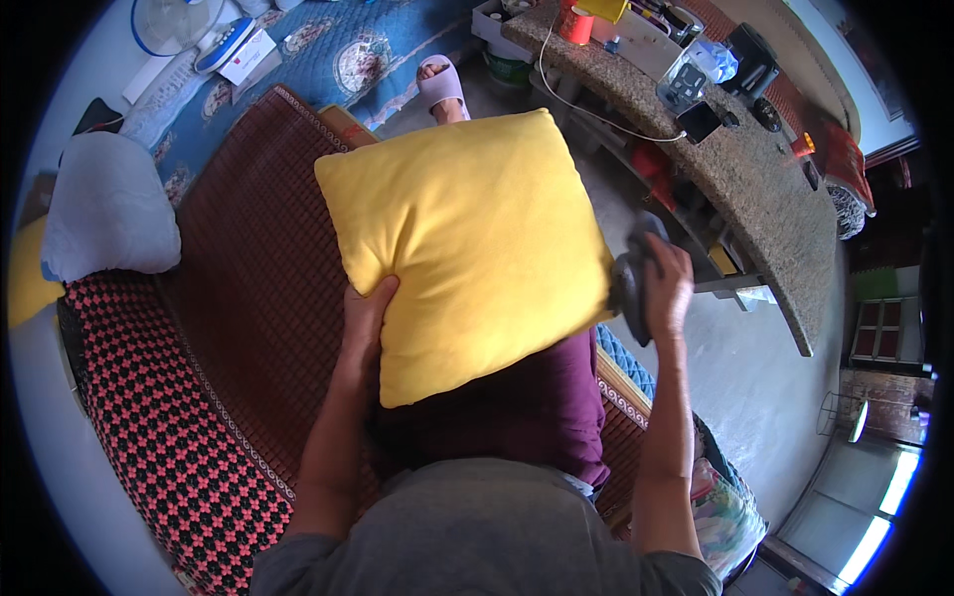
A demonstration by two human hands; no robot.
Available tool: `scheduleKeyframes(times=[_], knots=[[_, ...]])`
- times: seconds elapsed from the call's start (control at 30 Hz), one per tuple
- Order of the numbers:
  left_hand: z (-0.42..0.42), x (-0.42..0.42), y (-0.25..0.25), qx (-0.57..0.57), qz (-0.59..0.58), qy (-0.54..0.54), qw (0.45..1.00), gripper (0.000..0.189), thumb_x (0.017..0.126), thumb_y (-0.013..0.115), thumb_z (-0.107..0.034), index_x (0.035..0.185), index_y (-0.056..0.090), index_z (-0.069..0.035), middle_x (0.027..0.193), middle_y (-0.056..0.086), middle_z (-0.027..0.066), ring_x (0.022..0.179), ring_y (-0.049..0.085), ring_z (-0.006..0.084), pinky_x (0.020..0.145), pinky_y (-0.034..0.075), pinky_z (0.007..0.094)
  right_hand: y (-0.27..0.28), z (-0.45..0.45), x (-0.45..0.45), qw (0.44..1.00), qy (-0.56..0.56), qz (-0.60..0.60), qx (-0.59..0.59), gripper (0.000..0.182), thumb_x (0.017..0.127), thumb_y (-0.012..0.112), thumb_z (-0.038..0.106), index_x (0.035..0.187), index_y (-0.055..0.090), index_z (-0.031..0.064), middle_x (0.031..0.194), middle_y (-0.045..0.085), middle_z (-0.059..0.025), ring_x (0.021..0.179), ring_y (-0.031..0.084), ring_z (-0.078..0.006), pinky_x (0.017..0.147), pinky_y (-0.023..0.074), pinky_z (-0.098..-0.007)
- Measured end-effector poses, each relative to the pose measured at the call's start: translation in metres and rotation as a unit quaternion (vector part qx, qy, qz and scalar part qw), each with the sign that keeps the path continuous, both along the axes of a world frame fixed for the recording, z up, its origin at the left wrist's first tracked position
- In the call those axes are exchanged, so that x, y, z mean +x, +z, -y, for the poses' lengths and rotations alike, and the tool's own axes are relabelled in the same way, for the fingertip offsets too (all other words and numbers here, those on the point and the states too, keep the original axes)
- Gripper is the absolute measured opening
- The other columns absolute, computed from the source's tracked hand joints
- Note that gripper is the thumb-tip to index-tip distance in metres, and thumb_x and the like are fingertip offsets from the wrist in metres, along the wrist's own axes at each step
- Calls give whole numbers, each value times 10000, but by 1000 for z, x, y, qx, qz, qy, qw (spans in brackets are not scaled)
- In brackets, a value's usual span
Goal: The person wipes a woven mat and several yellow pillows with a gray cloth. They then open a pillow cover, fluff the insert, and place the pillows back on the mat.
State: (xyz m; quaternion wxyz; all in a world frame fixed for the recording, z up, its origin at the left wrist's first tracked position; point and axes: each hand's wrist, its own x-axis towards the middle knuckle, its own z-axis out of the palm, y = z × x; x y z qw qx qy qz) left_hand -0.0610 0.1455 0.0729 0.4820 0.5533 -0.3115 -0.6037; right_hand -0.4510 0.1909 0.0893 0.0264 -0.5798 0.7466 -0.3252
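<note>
A square yellow cushion (477,238) lies tilted over my lap, above the dark maroon cloth on my legs. My left hand (369,309) grips the cushion's left edge, the thumb on top and the fabric creased beside it; the other fingers are hidden beneath. In my right hand (667,283) is a dark, rounded handheld tool (635,279), held by its grip at the cushion's right edge. It is blurred, so its exact kind cannot be told. Whether it touches the cushion is not clear.
A brown woven mat (246,216) covers the seat under me. At the left are a white pillow (112,208) and a pink-and-black patterned cover (171,417). A stone-topped counter (753,194) curves along the right, bearing a phone (699,121) on a white cable. An electric fan (175,22) stands top left.
</note>
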Motion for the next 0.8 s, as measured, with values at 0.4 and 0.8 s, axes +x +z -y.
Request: scheduleKeyframes(times=[0.4,0.8], knots=[[-6,-8,11,10,-9,2,1000,423,934,590,-105,1326,506,33,1178,618,118,1002,623,190,881,508,319,17,13,116,930,363,-30,-46,427,797,665,15,1206,676,138,1129,632,-141,987,625,-303,824,540,-361],[-16,0,4,36,69,-53,996,404,911,611,-96,1289,530,20,1130,632,92,977,620,169,824,516,310,78,69,110,831,180,522,-72,402,897,648,15,1295,608,55,1174,646,-65,999,603,-118,905,490,-269]])
